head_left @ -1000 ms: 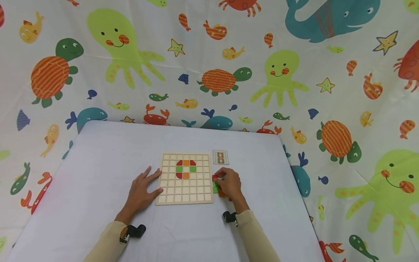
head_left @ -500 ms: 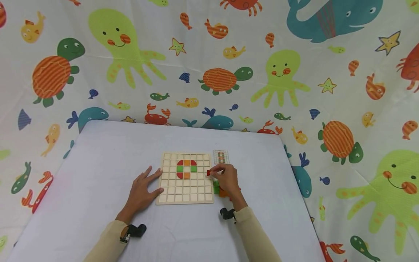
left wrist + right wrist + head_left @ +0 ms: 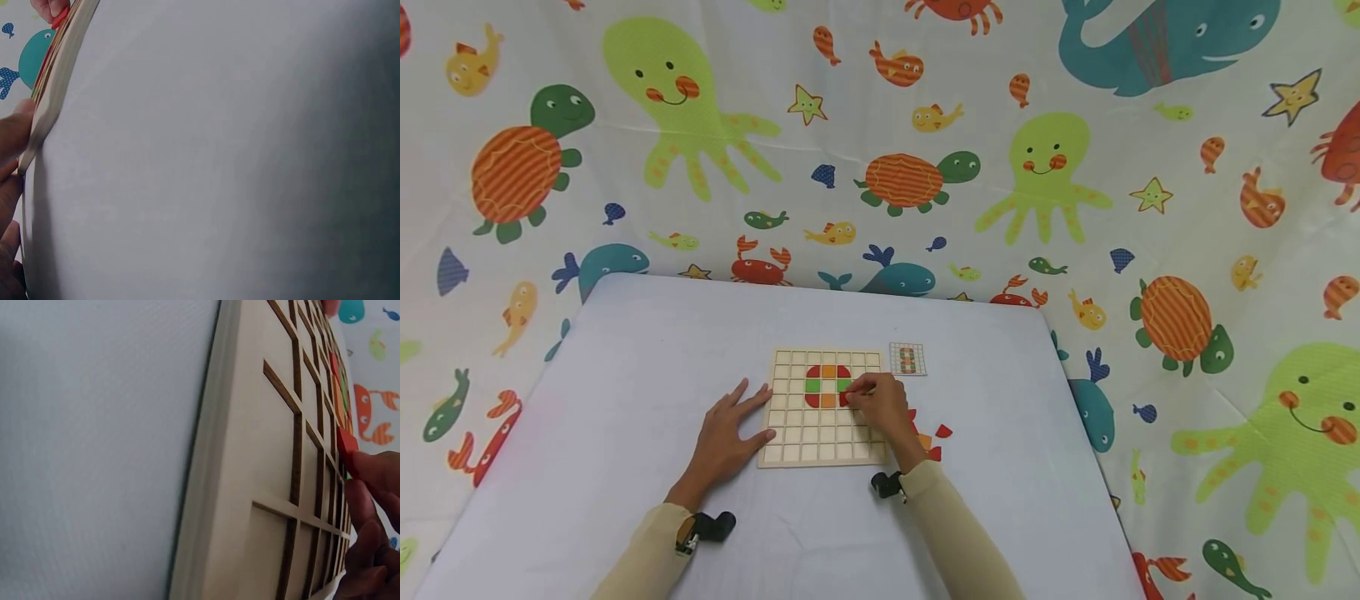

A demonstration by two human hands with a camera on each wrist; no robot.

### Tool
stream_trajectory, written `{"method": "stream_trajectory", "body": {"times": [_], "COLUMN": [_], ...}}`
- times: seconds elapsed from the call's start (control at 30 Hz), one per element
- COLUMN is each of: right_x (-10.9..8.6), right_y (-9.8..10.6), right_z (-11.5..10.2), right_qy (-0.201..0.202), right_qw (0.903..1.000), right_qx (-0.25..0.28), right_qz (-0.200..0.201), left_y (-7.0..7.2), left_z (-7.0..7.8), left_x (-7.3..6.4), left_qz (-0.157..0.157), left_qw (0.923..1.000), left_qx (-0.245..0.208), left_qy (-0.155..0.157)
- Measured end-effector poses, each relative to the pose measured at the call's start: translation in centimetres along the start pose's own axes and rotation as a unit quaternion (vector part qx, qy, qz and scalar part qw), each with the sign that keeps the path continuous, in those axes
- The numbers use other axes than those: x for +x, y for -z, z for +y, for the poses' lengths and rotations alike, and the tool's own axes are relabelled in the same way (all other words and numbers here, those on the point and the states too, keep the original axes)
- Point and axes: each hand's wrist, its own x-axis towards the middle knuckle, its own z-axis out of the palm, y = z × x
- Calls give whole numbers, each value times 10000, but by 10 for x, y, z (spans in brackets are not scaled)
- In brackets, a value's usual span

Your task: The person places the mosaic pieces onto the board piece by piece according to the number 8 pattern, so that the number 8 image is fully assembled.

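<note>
A square wooden grid board (image 3: 790, 442) lies on the white-covered table. Red, orange and green tiles (image 3: 828, 372) form a ring around one bare cell in its upper middle. Over the ring's lower right corner, my right hand (image 3: 882, 410) pinches a red tile (image 3: 347, 447) between thumb and finger. In the right wrist view that tile is tilted against the grid; whether it sits in a cell, I cannot tell. My left hand (image 3: 722, 446) touches the board's left edge with spread thumb and fingers. The left wrist view shows the board's side edge (image 3: 59, 87) beside these fingers.
A small printed pattern card (image 3: 908, 359) lies beyond the board's upper right corner. Loose tiles, among them a red one (image 3: 943, 432) and an orange one (image 3: 925, 442), lie right of the board, partly behind my right forearm. A sea-animal cloth hangs behind the table.
My right hand has picked a red tile from the loose ones at the right and carried it left over the board to the ring's corner. The left hand has stayed in place.
</note>
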Motion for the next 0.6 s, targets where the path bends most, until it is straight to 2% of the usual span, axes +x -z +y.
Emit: {"method": "stream_trajectory", "body": {"times": [0.17, 0.37, 0.5, 0.6], "right_x": [1, 1, -1, -4], "right_y": [-5, -11, -11, -5], "right_z": [-5, -7, -5, 1], "right_qy": [-88, -162, -17, 152], "right_qw": [9990, 9967, 9975, 9989], "right_qx": [-437, -780, -679, -399], "right_qz": [47, 162, 184, 212], "left_y": [1, 2, 2, 1], "left_z": [1, 1, 1, 1], "left_x": [1, 1, 0, 0], "left_qz": [-106, -89, -44, -14], "left_qw": [9999, 9999, 10000, 10000], "left_qx": [11, 31, 26, 4], "left_qy": [69, 106, 71, 30]}}
